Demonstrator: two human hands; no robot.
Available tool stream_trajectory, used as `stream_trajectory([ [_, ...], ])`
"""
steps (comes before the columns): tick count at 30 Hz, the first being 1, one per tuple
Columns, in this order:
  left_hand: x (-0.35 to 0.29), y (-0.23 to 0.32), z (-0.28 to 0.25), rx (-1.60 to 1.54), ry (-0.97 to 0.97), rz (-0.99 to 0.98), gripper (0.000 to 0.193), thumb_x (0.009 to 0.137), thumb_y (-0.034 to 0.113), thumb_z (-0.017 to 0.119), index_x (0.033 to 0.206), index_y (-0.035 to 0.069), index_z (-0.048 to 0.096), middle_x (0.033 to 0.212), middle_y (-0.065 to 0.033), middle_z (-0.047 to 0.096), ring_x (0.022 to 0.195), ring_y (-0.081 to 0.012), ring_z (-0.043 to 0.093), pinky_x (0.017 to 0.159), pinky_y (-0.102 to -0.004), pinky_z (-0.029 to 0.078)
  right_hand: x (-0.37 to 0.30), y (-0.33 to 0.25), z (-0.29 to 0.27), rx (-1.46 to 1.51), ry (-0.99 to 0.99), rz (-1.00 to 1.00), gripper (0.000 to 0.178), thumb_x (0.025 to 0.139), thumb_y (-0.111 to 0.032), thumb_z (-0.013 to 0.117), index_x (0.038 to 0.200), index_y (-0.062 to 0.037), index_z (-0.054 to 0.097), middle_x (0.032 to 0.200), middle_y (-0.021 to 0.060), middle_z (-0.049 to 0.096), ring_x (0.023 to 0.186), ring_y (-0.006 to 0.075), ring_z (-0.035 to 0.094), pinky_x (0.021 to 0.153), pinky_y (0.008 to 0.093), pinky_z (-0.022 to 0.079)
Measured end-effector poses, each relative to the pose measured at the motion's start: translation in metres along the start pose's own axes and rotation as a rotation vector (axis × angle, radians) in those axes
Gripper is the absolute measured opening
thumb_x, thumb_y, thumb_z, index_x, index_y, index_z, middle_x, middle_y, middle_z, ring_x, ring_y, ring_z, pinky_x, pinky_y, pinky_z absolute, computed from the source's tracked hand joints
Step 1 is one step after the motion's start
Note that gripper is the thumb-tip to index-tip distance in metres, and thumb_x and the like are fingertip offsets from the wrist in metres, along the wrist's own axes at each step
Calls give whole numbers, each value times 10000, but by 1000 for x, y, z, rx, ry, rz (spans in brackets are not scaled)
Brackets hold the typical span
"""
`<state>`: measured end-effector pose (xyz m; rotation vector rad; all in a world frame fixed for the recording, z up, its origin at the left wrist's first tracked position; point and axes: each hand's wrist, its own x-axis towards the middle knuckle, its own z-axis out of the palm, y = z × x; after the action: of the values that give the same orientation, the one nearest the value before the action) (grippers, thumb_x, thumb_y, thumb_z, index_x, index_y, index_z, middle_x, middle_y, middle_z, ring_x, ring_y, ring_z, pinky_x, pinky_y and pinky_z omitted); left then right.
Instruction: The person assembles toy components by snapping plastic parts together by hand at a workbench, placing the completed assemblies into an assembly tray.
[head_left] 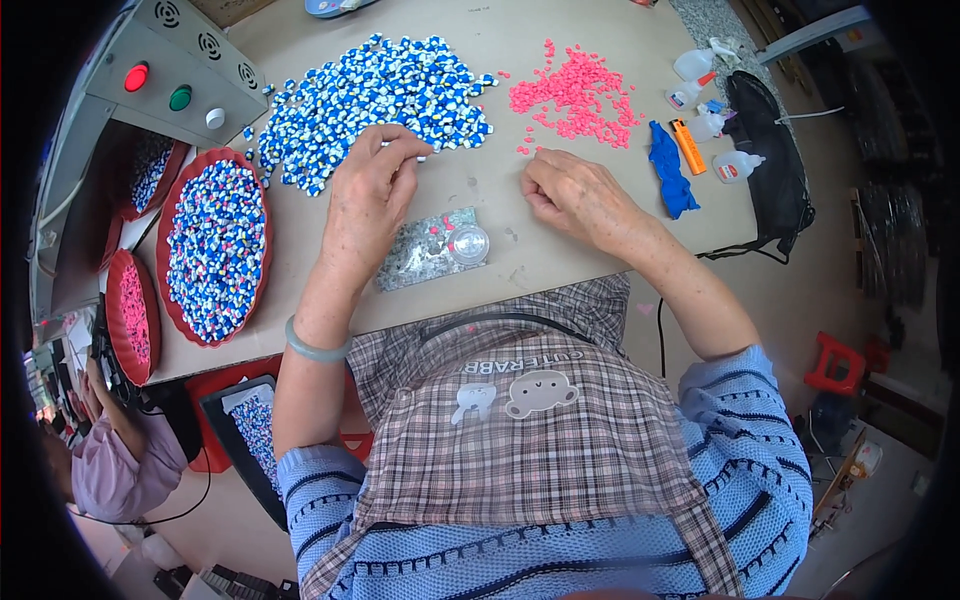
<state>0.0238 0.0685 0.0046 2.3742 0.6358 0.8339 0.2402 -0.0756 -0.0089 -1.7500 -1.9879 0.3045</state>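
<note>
My left hand is over the table at the near edge of a pile of small blue-and-white pieces. Its fingers are bent and closed together; anything between the tips is too small to make out. To the right, my right hand rests with curled fingers just below a scatter of small pink pieces. What its fingertips hold, if anything, is hidden. Between me and the piles lies a speckled grey slab, bearing a round clear dish and a few pink bits.
Left stand a red scalloped tray of blue-and-white pieces, a smaller red tray of pink ones and a machine with buttons. Right lie an orange lighter, crumpled blue wrap and several small bottles. Another person sits at lower left.
</note>
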Motion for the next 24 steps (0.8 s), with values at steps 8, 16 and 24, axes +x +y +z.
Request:
stream_trajectory([
  [8, 5, 27, 2, -293, -49, -162, 165, 857, 6, 640, 1012, -9, 696, 969, -119, 662, 804, -192, 686, 704, -281, 585, 13, 1, 2, 744, 59, 285, 85, 857, -15, 650, 897, -13, 575, 799, 19, 603, 710, 96, 606, 641, 251, 501],
  [16, 6, 42, 6, -218, -45, 72, 144, 816, 12, 668, 960, 23, 680, 895, -109, 666, 782, -245, 647, 670, -332, 524, 24, -20, -7, 1244, 59, 349, 184, 893, -19, 668, 1017, -33, 532, 881, 35, 624, 728, 96, 607, 603, 225, 470],
  [24, -13, 36, 28, -261, -32, 139, 185, 788, 33, 654, 971, 25, 627, 922, -162, 580, 872, -353, 603, 768, -429, 507, 11, -19, 4, 1252, 89, 329, 259, 862, 67, 656, 987, -54, 465, 809, 60, 628, 659, 127, 625, 573, 234, 512],
])
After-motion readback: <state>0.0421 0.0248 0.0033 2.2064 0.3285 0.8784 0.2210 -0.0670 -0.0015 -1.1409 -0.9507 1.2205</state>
